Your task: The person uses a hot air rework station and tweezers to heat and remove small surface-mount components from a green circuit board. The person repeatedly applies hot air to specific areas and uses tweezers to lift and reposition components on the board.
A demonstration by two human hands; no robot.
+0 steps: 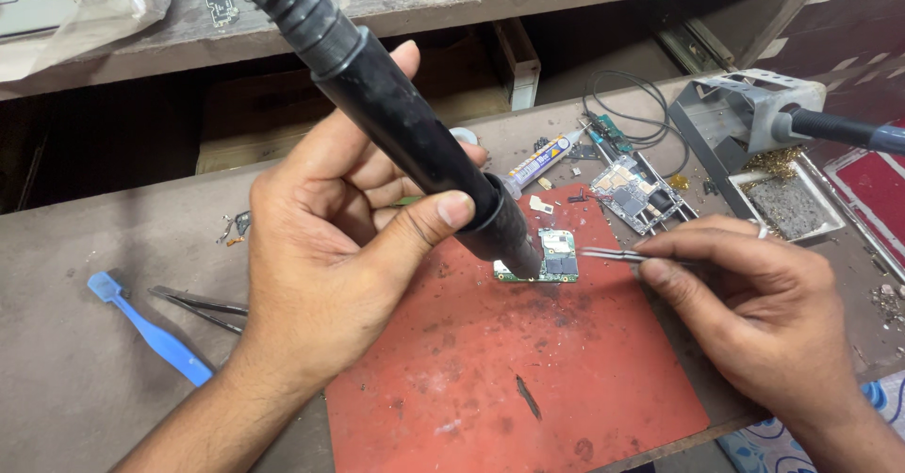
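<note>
Two hands busy: left hand (325, 247) fingers wrapped round black hot-air nozzle (415, 143) over circuit board (551, 256); right hand (754, 303) fingers pinching tweezers (617, 255) w/ tips at board, red mat (509, 360) on desk.

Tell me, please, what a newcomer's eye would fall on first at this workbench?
The big black hot-air wand slants across the middle, gripped in the left hand, its nozzle down over a small green circuit board. That board lies on a scuffed red mat. From the right, the right hand points thin metal tweezers at the board's edge.
</note>
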